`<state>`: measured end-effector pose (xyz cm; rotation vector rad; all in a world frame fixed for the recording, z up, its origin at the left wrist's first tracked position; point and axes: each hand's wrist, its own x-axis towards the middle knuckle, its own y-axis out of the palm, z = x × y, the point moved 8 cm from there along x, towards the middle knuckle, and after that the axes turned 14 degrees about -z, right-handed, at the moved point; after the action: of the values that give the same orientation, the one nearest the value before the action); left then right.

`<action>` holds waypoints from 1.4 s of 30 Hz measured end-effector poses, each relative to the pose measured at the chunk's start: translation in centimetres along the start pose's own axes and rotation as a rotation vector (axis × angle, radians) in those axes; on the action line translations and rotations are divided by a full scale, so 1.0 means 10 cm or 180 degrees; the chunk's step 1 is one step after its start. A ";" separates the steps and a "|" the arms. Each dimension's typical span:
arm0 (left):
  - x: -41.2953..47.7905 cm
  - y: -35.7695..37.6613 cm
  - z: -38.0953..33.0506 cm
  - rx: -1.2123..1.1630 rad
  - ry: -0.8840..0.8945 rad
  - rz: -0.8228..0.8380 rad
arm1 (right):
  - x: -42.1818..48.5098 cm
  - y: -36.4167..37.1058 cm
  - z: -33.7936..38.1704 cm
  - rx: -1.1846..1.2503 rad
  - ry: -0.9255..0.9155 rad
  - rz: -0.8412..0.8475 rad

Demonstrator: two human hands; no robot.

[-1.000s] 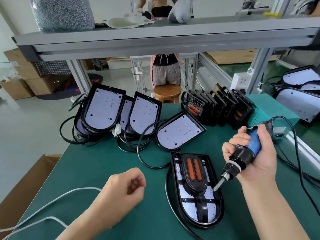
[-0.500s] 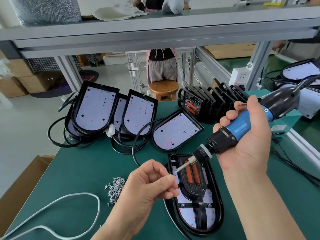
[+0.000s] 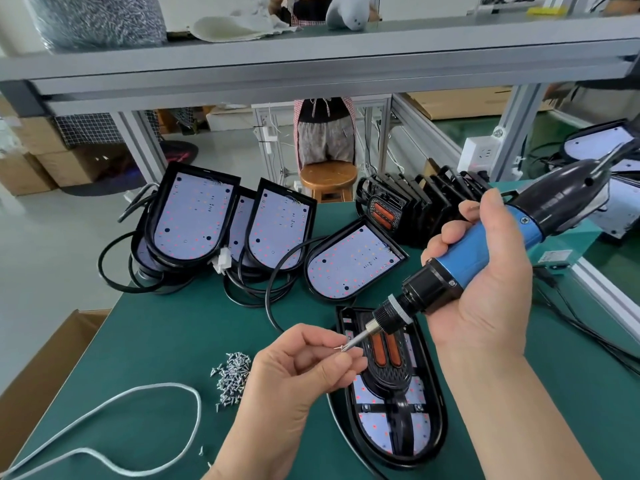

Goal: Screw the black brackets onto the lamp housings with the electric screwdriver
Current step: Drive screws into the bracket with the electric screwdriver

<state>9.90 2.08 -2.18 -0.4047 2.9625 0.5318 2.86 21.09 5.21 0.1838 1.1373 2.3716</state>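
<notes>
A lamp housing lies flat on the green table in front of me, with a black bracket carrying two orange strips laid on it. My right hand grips the blue and black electric screwdriver, held above the housing with its bit pointing down to the left. My left hand pinches a small screw against the bit's tip. A pile of loose screws lies left of that hand.
Several lamp housings with black cables lean at the back left, one more in the middle. A row of black brackets stands at the back. A white cord loops at the front left. A shelf hangs overhead.
My right hand has raised the screwdriver and turned its bit toward my left hand. My left hand came up from the table with a screw and set it at the bit's tip.
</notes>
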 end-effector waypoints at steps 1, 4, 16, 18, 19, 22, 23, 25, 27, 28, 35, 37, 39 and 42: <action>-0.01 0.00 0.01 -0.0063 -0.0049 0.0010 | 0.00 0.00 0.01 0.0011 -0.0002 -0.0008; -0.03 -0.01 0.04 -0.0316 -0.0225 -0.0017 | 0.00 -0.01 0.06 0.0073 -0.0039 -0.0041; -0.10 0.07 0.10 -0.0813 -0.0554 -0.0079 | -0.14 0.05 0.19 -0.0143 -0.0113 -0.0188; -0.12 0.08 0.11 -0.0876 -0.0494 -0.0176 | -0.17 0.07 0.23 -0.0176 -0.0120 -0.0267; -0.13 0.08 0.11 -0.0902 -0.0431 -0.0256 | -0.16 0.08 0.25 -0.0219 -0.0080 -0.0275; -0.13 0.08 0.10 -0.0925 -0.0158 -0.0524 | -0.09 0.14 0.23 -0.0596 0.0254 -0.0225; -0.13 0.08 0.10 -0.0932 -0.0071 -0.0588 | -0.07 0.15 0.24 -0.0635 0.0305 -0.0242; -0.13 0.09 0.11 -0.0967 0.0049 -0.0646 | -0.05 0.15 0.25 -0.0638 0.0358 -0.0318; -0.12 0.08 0.13 -0.0970 0.0106 -0.0663 | -0.04 0.13 0.23 -0.0661 0.0407 -0.0390; -0.12 0.08 0.14 -0.0946 0.0108 -0.0638 | -0.03 0.11 0.21 -0.0658 0.0422 -0.0427; 0.04 -0.11 0.20 0.0956 0.0741 -0.0440 | 0.08 0.05 0.24 -0.0410 0.0058 -0.0457; 0.09 -0.27 0.22 0.1689 0.0796 -0.0864 | 0.06 0.03 0.26 -0.0158 -0.0252 -0.0473; 0.15 -0.30 0.34 0.2201 0.0447 -0.0931 | 0.11 0.03 0.23 -0.0164 -0.0489 -0.0394; 0.23 -0.19 0.52 0.2755 0.0116 -0.0678 | 0.22 0.12 0.18 -0.0415 -0.0771 -0.0083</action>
<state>8.46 1.66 -7.99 -0.5944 2.7704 -0.7601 1.10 22.78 7.04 0.3964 0.8645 2.3162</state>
